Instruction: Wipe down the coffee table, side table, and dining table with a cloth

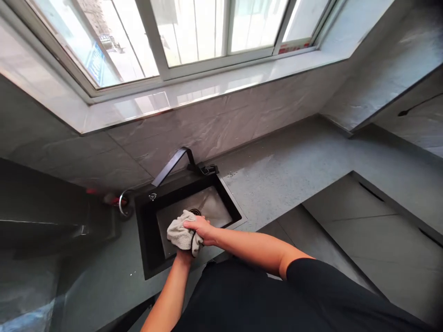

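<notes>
A bunched light-grey cloth (pixel 180 232) with a dark edge is gathered between my hands over the front part of the black sink (pixel 236 217). My right hand (pixel 202 228) grips it from the right, thumb on top. From below, my left hand (pixel 184 254) holds the cloth, which covers most of its fingers. Behind the cloth, the round drain (pixel 195 212) partly shows in the wet-looking basin. The black faucet (pixel 171 167) angles over the sink's back left, its spout end left of the cloth. No running water is visible.
Grey countertop (pixel 277 177) extends right of the sink, with water drops near the faucet base. A curved metal ring-like piece (pixel 122 203) and blurred red items (pixel 112 199) are at the left. A window sill (pixel 207 94) juts above. Dark cabinet fronts (pixel 346 221) lie at the right.
</notes>
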### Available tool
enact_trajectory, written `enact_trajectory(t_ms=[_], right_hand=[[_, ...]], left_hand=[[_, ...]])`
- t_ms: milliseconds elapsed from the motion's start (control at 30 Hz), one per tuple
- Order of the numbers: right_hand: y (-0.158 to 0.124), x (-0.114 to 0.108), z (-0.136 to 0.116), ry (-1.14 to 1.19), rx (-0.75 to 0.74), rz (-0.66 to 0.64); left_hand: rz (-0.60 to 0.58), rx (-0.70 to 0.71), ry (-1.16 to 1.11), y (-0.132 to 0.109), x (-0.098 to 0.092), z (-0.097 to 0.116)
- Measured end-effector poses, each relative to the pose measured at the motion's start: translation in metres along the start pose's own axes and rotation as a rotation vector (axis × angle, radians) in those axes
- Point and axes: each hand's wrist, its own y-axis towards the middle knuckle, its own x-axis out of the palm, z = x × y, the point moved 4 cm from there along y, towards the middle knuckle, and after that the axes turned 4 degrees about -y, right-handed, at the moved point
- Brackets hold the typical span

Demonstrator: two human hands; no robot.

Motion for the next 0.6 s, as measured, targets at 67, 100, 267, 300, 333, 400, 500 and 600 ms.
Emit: enact_trajectory(t_ms=[67,100,267,300,333,400,500,600], right_hand=[[0.004,-0.002,0.007,-0.031,-0.022,0.063],[0.005,-0.008,0.008,-0.042,-0.021,0.093],[0.022,-0.06,-0.028,-0.332,0.087,0.355],[0.032,-0.072,-0.045,-0.365,0.079,0.426],[0.043,-0.082,-0.063,-0.371,0.062,0.484],[0.072,-0.098,-0.1,-0.33,0.042,0.539],[0.112,-0.111,-0.143,-0.249,0.048,0.567],[0.136,-0.11,-0.169,-0.17,0.045,0.548]], left_hand=[[-0.061,0.071,-0.073,0.009,0.002,0.032],[-0.098,0.12,-0.122,0.011,0.002,0.051],[-0.165,0.186,-0.277,0.007,-0.011,0.113],[-0.142,0.177,-0.277,0.007,-0.015,0.116],[-0.112,0.177,-0.271,0.007,-0.02,0.117],[-0.047,0.202,-0.25,0.007,-0.032,0.117],[0.073,0.223,-0.209,0.008,-0.048,0.116],[0.213,0.226,-0.162,0.009,-0.056,0.118]])
